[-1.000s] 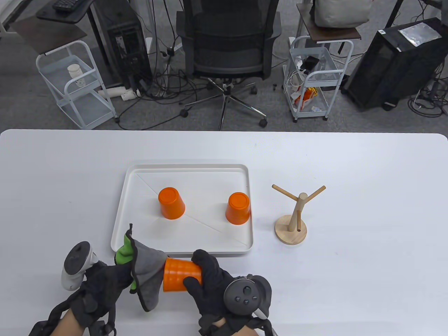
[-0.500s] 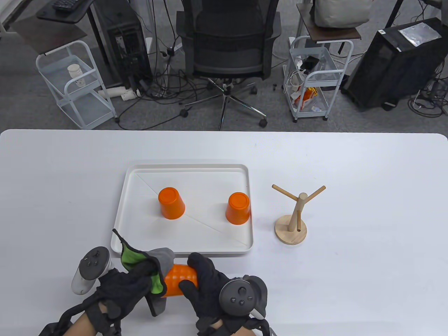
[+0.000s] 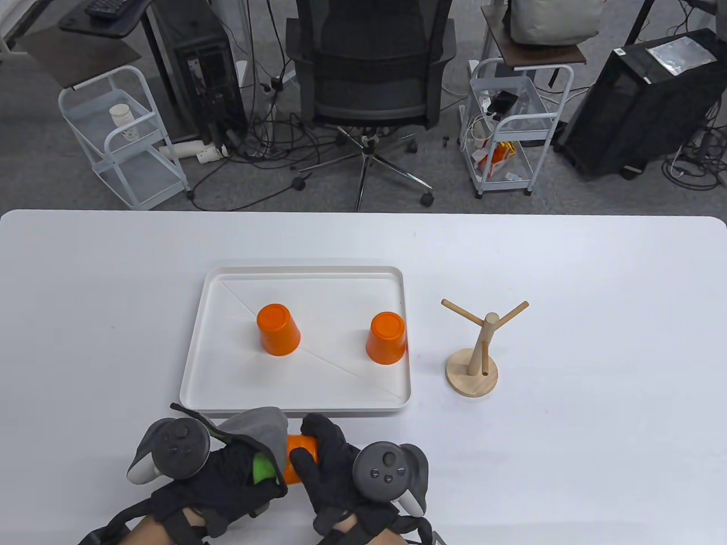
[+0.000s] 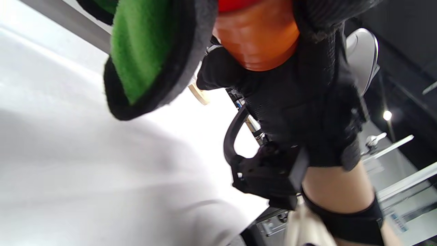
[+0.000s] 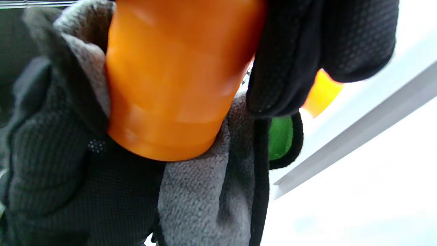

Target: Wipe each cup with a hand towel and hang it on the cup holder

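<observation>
White table (image 3: 568, 454), fleecy towel (image 3: 258, 426), ribbed orange cup (image 3: 299, 445)

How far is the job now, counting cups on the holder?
Nothing is hung yet: the holder has no cup. In hand: the right hand grips one cup while the left hand holds the towel against it. Left: two cups upside down in the tray.

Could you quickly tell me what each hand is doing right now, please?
Left hand: closed on the towel, pressed over the cup's end.
Right hand: closed round the cup.
</observation>
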